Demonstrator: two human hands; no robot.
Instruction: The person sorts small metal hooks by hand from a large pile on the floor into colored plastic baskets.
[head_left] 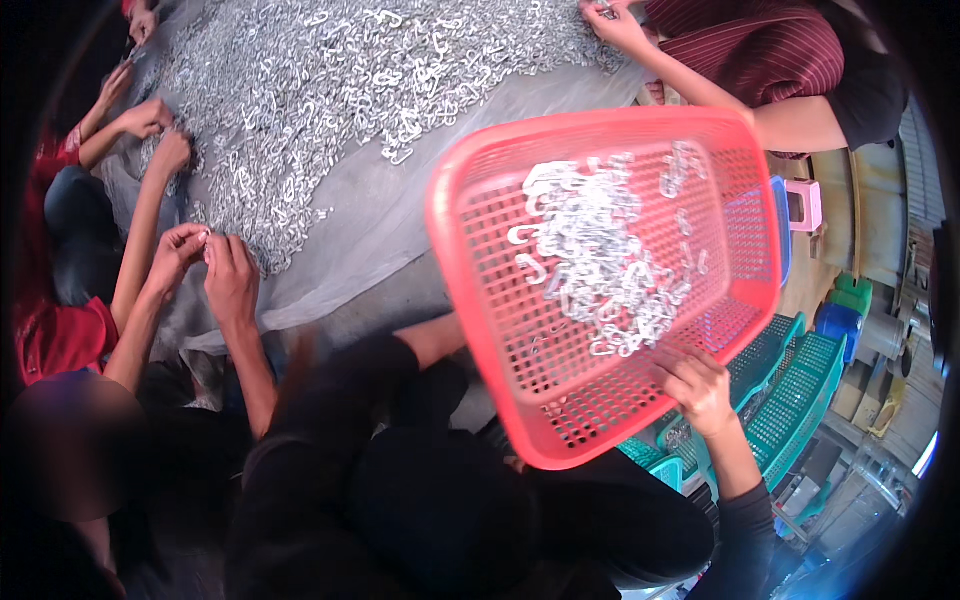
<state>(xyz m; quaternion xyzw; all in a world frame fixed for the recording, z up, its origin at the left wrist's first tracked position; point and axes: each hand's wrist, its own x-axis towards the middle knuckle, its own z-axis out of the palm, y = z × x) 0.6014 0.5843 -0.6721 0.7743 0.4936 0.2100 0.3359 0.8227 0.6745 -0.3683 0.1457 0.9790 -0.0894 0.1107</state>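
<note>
A red plastic basket (480, 290) with mesh walls is tilted up in front of me, above my lap. Inside lies a heap of small silvery hook-shaped pieces (600, 250), blurred, with a few scattered along its right side. My right hand (697, 388) grips the near right rim, its fingers curled over to the inside, close to the pieces. From the left, my dark-sleeved left arm (330, 400) reaches toward the basket; its bare wrist passes behind the basket's left wall, which hides that hand.
A wide pile of the same silvery pieces (300, 110) covers a grey sheet (370, 270) ahead. Co-workers' hands (205, 262) work along its left edge, and another person's hand (618, 28) at the far right. Green baskets (800, 400) and a pink stool (803, 205) stand to the right.
</note>
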